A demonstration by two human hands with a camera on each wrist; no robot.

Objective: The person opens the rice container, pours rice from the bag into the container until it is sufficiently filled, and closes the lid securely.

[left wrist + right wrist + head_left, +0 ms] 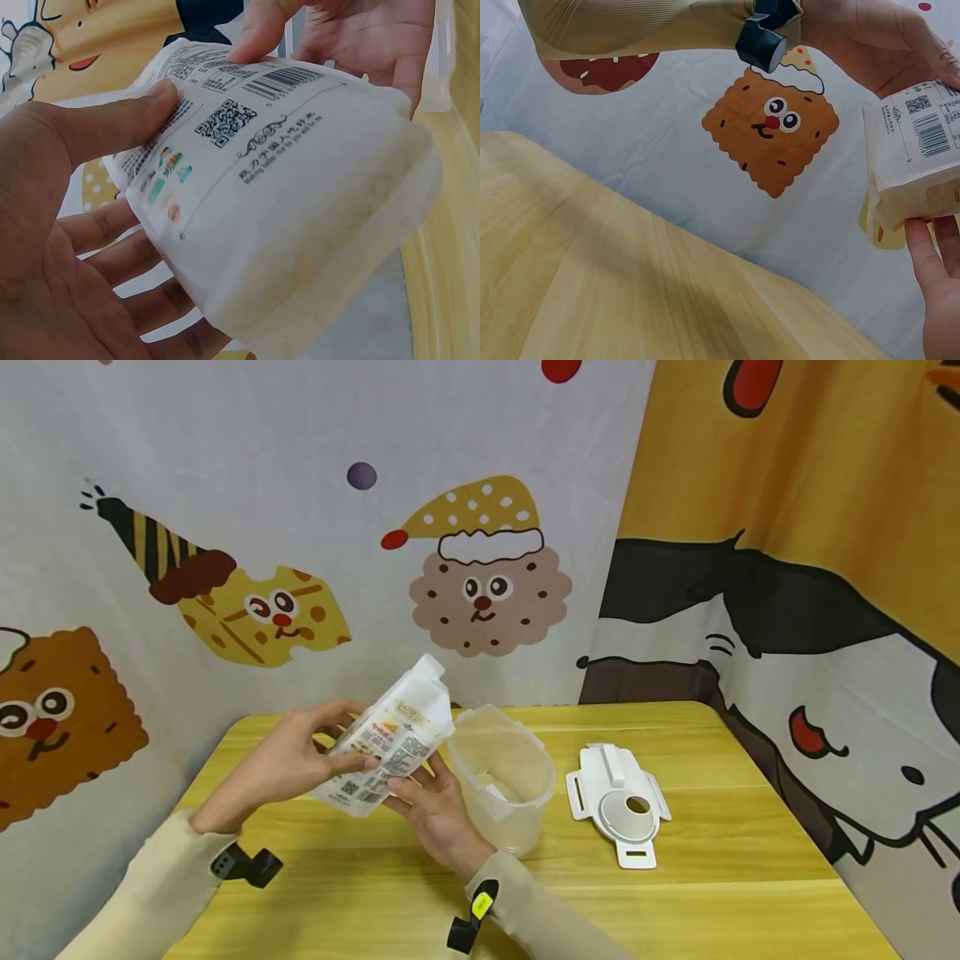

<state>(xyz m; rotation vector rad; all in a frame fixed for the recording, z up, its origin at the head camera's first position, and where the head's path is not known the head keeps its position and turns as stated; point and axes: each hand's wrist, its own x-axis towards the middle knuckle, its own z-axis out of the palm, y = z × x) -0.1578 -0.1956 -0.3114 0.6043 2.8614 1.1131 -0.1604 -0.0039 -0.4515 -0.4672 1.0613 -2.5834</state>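
Note:
Both hands hold a white printed bag of rice (397,731) above the table, tilted with its narrow folded top toward the upper right. My left hand (292,756) grips its left side, thumb on the printed face and fingers behind. My right hand (438,818) holds the lower right side, its thumb also on the print. In the left wrist view, pale contents show through the bottom of the bag (330,217), below a QR code and barcode. A clear plastic container (517,835) stands just right of the bag, topless, with a white slip of paper inside.
A white lid (611,777) with side clips, a handle and a round part with a hole lies right of the container. The wooden table (720,827) meets a cartoon-printed curtain (487,435) at the back and sides. Each wrist wears a black strapped device.

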